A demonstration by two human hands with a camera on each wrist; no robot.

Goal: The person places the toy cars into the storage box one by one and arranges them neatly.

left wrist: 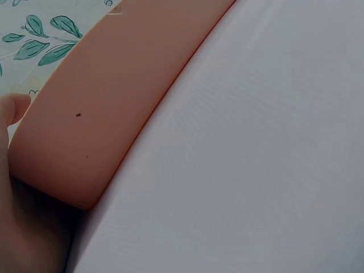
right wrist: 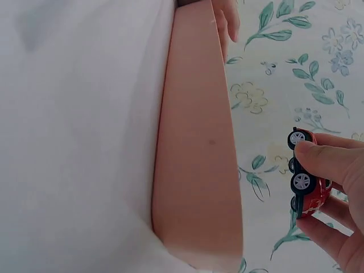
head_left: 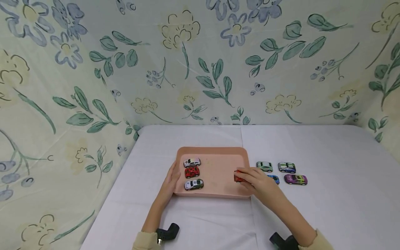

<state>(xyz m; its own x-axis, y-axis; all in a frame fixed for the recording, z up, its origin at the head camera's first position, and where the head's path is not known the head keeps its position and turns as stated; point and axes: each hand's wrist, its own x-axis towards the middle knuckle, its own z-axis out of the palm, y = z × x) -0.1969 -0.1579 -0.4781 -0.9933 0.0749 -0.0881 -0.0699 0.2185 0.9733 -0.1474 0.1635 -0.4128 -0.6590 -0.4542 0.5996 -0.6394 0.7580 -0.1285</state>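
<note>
A pink tray [head_left: 215, 195] lies on the white-covered table. My left hand [head_left: 168, 182] grips its left side, the thumb at the rim; most of that hand's fingers are hidden in the left wrist view. Over the tray's right part, my right hand [head_left: 260, 184] pinches a red toy car [right wrist: 310, 176] between thumb and fingers. The right wrist view shows this car's wheels and underside, above the rim. Along the tray's left side stand a white toy car [head_left: 192, 162], a red one with dark spots [head_left: 192, 172] and a silver-white one [head_left: 193, 184].
Right of the tray stand a light green toy car [head_left: 264, 166], a white-blue-green one [head_left: 286, 167], a purple one [head_left: 295, 179] and a blue one [head_left: 274, 178] partly hidden by my right hand. Floral cloth [head_left: 187, 69] hangs behind the table [head_left: 337, 208] and at its sides.
</note>
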